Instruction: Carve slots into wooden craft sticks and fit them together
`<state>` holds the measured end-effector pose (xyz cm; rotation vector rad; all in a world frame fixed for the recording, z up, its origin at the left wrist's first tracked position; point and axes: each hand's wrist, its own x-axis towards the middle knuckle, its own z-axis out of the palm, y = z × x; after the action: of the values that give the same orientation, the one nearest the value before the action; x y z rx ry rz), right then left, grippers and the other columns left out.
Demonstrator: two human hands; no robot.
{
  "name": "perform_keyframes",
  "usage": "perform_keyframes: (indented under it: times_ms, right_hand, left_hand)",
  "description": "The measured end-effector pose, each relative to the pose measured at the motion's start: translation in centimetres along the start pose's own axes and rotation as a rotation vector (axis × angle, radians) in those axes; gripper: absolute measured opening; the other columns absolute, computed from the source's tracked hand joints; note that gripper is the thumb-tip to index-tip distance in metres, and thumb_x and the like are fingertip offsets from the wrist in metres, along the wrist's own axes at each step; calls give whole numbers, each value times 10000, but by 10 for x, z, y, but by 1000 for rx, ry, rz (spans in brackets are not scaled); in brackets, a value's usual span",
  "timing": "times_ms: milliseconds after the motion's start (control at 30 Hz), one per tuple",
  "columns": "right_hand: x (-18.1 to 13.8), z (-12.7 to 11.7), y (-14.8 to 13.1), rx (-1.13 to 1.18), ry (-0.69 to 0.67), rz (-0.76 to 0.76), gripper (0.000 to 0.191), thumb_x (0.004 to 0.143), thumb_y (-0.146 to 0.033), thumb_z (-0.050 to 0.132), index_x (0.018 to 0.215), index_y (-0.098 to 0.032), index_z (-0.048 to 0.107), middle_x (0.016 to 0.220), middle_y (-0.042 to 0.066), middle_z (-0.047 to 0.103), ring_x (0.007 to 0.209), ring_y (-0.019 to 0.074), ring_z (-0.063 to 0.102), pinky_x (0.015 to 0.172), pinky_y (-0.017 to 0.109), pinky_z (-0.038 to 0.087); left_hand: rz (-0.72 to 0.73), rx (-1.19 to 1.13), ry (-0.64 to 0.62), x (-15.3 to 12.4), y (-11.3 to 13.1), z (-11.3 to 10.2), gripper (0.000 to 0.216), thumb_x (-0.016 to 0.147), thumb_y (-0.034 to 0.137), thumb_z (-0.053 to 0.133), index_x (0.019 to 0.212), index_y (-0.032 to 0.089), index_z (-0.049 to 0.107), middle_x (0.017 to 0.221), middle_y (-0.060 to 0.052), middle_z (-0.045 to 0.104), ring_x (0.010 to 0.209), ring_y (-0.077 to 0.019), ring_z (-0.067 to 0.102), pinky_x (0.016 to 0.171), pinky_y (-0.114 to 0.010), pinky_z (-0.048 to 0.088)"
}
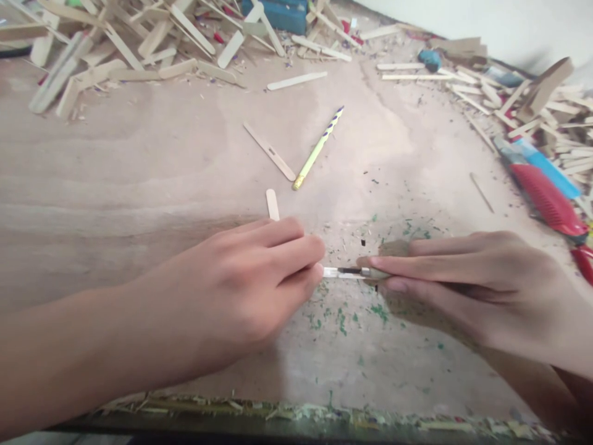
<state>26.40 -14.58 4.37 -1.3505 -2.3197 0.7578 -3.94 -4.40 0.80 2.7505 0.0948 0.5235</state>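
Observation:
My left hand is closed in a pinch on one end of a thin whitish strip. The strip lies level, low over the table, and a dark section shows along it. From the other side my right hand pinches a slim piece with a silvery end, which meets the dark section. My fingers hide most of that piece, so its kind is unclear. Beyond my left knuckles a craft stick pokes out, partly hidden. Farther off lie a slotted craft stick and a yellow-green pencil.
Heaped craft sticks cover the back left, near a blue block. More sticks pile up at right, beside a red-handled tool. Green shavings and small dark bits dot the wooden table.

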Motion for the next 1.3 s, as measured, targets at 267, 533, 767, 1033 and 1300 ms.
perform_keyframes:
  times_ms: [267, 533, 767, 1033, 1300]
  right_hand:
    - [-1, -1, 0, -82, 0, -62, 296, 1180, -181, 576, 1370, -218, 799, 962, 26, 832, 683, 110, 747, 545, 247, 533]
    - [4, 6, -5, 139, 13, 117, 226, 1094, -153, 719, 1244, -161, 889, 1165, 84, 886, 922, 209, 886, 725, 240, 727]
    - [1, 0, -8, -31, 8, 13, 277, 1167, -181, 598, 1307, -207, 835, 991, 39, 870, 734, 145, 811, 559, 267, 598]
    - [2, 0, -12, -31, 1, -14, 276, 1174, -175, 583, 1308, -208, 821, 902, 14, 833, 658, 108, 758, 545, 224, 575]
    - [-2, 10, -12, 191, 34, 243, 227, 1093, -268, 759, 1264, -225, 902, 1107, 37, 893, 894, 234, 889, 641, 255, 732]
  left_hand:
    - [-25, -9, 29, -2, 1, 4, 305, 1150, 36, 492, 1038, 80, 772, 1001, -70, 680, 953, -220, 628, 852, -390, 571]
    - [2, 16, 6, 2, 3, -7, 316, 1133, 32, 516, 1031, 39, 816, 951, -92, 721, 893, -226, 707, 792, -375, 644]
    - [12, 48, 9, 5, 5, -8, 369, 1153, 59, 475, 1054, 33, 830, 955, -102, 747, 899, -245, 749, 810, -400, 695]
    - [21, 58, 14, 2, 5, -3, 304, 1119, 42, 549, 971, 65, 813, 924, -86, 727, 868, -223, 708, 768, -372, 656]
    - [13, 40, -19, 2, 9, -7, 381, 1098, 68, 529, 791, 124, 747, 904, -83, 696, 872, -248, 692, 747, -436, 650]
